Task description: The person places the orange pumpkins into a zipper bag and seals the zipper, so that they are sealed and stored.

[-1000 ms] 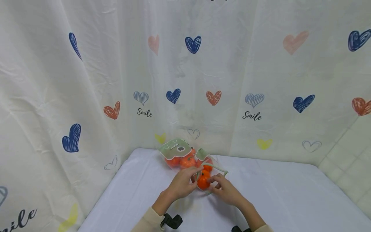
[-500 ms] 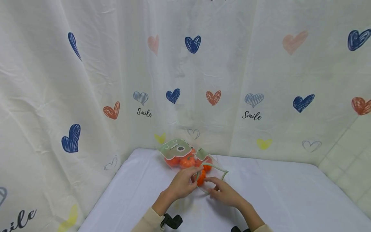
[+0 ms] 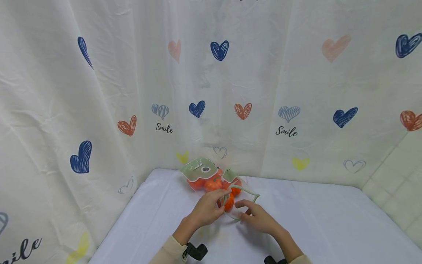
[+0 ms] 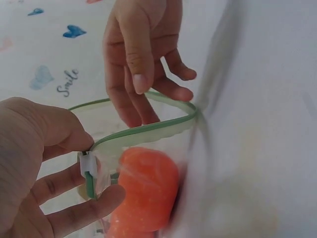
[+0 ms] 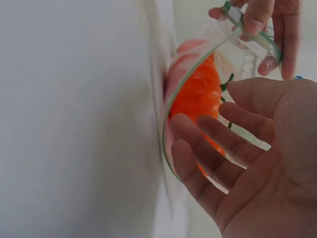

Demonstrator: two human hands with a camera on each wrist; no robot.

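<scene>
A clear zip bag (image 3: 193, 169) with a green cartoon-face print lies on the table, its green-edged mouth spread toward me. Several small orange toy pumpkins (image 3: 213, 184) are inside. My left hand (image 3: 207, 208) pinches the rim near the white slider (image 4: 88, 163). Just inside the mouth sits one pumpkin (image 4: 148, 183), with green stems showing in the right wrist view. My right hand (image 3: 256, 219) is at the opening, fingers spread and gently bent, holding nothing. Its fingertips reach over the green rim (image 5: 171, 104). The left fingers partly hide the nearest pumpkin.
A white cloth covers the table (image 3: 316, 220). Behind it hangs a pale curtain (image 3: 257, 77) printed with hearts and "Smile". White tiles (image 3: 395, 183) show at the right. Dark wrist cameras (image 3: 196, 252) sit on both wrists.
The pumpkin at my right fingertips has gone leftward, farther into the bag. My right hand has let go of it and drawn back slightly. The left hand keeps its hold on the rim.
</scene>
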